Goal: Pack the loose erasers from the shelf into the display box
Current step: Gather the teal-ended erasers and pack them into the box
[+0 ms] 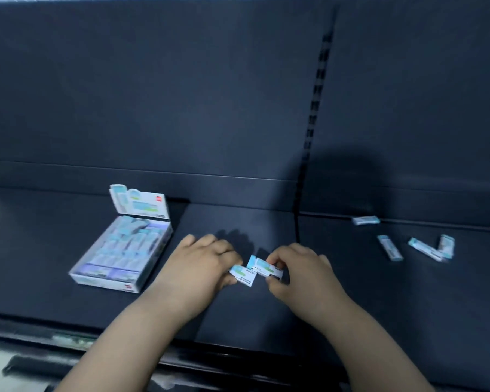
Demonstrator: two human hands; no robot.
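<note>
The white and blue display box (108,280) sits open on the dark shelf at the left, its lid flap upright and rows of erasers inside. In the middle of the shelf my left hand (204,264) pinches one white-and-blue eraser (242,274). Beside it my right hand (297,271) grips another eraser (265,265), and the two erasers touch end to side. Several loose erasers lie on the right shelf section: one at the back (365,220), one further forward (390,248), and a pair (436,247) close together.
The dark shelf (238,315) has a black front rail along its near edge. A slotted upright (311,131) divides the back panel, and a seam splits the shelf into left and right sections.
</note>
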